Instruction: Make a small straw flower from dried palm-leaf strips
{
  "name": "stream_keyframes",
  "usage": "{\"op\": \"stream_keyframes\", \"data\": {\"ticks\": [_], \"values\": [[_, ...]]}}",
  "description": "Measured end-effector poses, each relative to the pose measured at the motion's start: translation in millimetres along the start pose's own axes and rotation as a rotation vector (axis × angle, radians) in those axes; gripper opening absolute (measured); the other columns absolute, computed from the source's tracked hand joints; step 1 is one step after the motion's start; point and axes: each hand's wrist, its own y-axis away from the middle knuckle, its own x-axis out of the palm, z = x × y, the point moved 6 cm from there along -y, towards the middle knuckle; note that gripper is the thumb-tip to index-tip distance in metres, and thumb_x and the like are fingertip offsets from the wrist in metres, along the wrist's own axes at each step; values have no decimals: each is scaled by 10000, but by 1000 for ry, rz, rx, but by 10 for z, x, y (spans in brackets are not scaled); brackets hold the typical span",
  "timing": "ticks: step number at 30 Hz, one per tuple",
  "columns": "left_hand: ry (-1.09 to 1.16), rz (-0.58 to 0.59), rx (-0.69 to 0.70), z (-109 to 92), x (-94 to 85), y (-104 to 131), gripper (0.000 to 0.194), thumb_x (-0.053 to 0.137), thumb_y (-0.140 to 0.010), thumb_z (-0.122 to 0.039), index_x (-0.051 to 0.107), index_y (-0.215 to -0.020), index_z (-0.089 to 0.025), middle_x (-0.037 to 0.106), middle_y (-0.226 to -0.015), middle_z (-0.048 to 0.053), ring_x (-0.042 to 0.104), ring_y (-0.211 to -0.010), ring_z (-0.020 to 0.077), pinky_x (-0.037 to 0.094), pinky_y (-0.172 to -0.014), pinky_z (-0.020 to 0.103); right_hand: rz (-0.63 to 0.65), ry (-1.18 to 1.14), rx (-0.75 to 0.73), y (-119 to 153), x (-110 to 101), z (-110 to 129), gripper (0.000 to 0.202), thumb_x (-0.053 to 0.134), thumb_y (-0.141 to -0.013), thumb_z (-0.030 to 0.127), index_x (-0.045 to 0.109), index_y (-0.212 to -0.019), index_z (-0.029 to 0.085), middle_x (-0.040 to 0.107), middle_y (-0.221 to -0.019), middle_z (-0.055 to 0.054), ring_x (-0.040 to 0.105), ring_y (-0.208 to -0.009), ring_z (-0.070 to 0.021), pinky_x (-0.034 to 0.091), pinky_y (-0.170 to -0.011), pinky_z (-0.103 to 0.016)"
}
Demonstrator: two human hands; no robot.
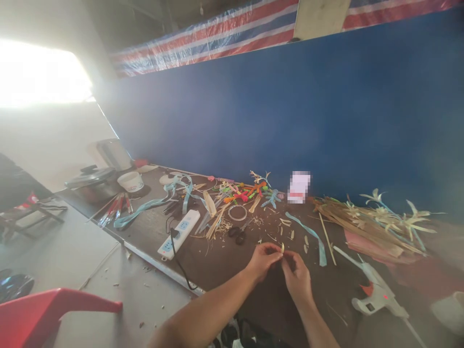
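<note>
My left hand [266, 259] and my right hand [297, 275] meet above the near part of the dark table. Their fingertips are pinched together around a small pale yellow petal-shaped piece [282, 247], whose tip sticks up between them. Most of it is hidden by the fingers. Just beyond lie several similar loose pale pieces [292, 235]. Black-handled scissors [237, 235] rest on the table past my left hand, with a roll of clear tape [237, 212] behind them. A light blue ribbon strip [311, 233] lies beyond my right hand.
At right lie a white glue gun [380, 292] and a pile of dried husk strips with pale flowers [409, 217]. A power strip [180, 234] with a black cord is at left. Farther back are colourful twisted stems [246, 192], a white tub [130, 181] and a lidded pot [90, 182].
</note>
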Motion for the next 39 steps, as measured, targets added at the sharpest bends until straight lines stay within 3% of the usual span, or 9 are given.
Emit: {"op": "stream_keyframes", "data": {"ticks": [13,26,29,33,35,39], "values": [[-35,25,-45,43,-5,-39,291,674,-543,-341,582,-699,-113,486,-552,-28,354,-407,28,240,-382,173,15,51,15,-2,20,-70,200,475,-736,359,535,-773,172,589,-714,-37,552,-670,-177,420,-619,-277],[-37,42,-30,95,-12,-65,273,633,-602,-341,614,-744,-108,467,-504,-28,334,-389,38,233,-372,185,-16,-79,54,13,30,-113,171,515,-716,329,556,-758,168,590,-718,-34,546,-666,-171,415,-622,-281],[30,16,-33,76,-30,-83,267,650,-589,-326,616,-736,-106,463,-497,-28,344,-398,41,244,-382,187,-87,-229,134,-5,9,-185,196,581,-667,294,566,-819,172,592,-729,-15,543,-658,-153,418,-601,-264],[232,-35,-71,32,-81,-111,228,657,-600,-291,601,-741,-121,510,-586,-6,410,-471,46,284,-431,179,-284,-747,478,-127,-186,-366,172,576,-646,271,561,-799,195,577,-637,25,526,-527,-109,409,-455,-221],[324,-26,-102,25,-94,-119,214,652,-613,-276,590,-754,-126,544,-674,18,440,-511,48,303,-457,177,-220,-1014,582,-230,-245,-336,101,547,-651,268,561,-702,181,586,-644,9,557,-578,-117,445,-506,-242],[436,12,-162,50,-104,-121,202,639,-635,-251,572,-784,-131,550,-722,33,461,-528,50,310,-469,173,-215,-1209,469,-327,-398,-235,231,481,-719,355,577,-862,202,606,-838,-15,574,-697,-124,458,-577,-264]]}}
